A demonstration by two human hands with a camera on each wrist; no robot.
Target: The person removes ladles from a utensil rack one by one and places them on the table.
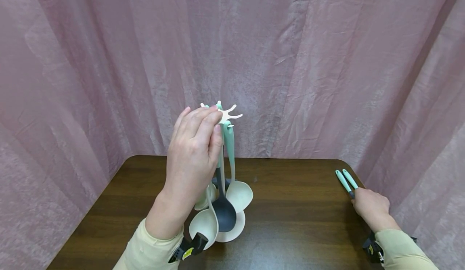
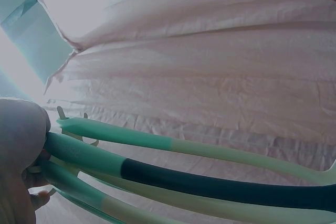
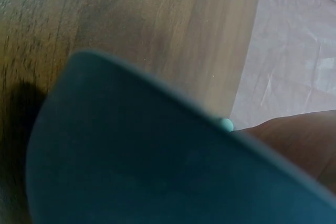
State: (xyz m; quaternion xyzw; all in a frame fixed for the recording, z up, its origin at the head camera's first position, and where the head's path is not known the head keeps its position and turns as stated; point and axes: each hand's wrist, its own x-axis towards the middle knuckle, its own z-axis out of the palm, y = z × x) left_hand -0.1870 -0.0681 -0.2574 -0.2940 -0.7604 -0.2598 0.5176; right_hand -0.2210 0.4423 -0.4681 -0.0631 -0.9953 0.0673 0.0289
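A white stand (image 1: 227,116) with branching hooks holds several hanging utensils with mint handles. Among them are a dark ladle (image 1: 224,213), a pale ladle (image 1: 239,196) and a pale spoon (image 1: 203,226). My left hand (image 1: 194,141) grips the top of the stand, fingers over the hooks and thumb beside the handles. In the left wrist view, the dark ladle's handle (image 2: 86,153) runs close by the hand. At the table's right edge, my right hand (image 1: 372,207) holds two mint-handled utensils (image 1: 343,181) side by side. A broad dark utensil head (image 3: 157,150) fills the right wrist view.
The brown wooden table (image 1: 290,213) has rounded far corners. Pink curtains (image 1: 272,60) hang behind it and along both sides. The stand's round white base (image 1: 232,231) rests left of the table's middle.
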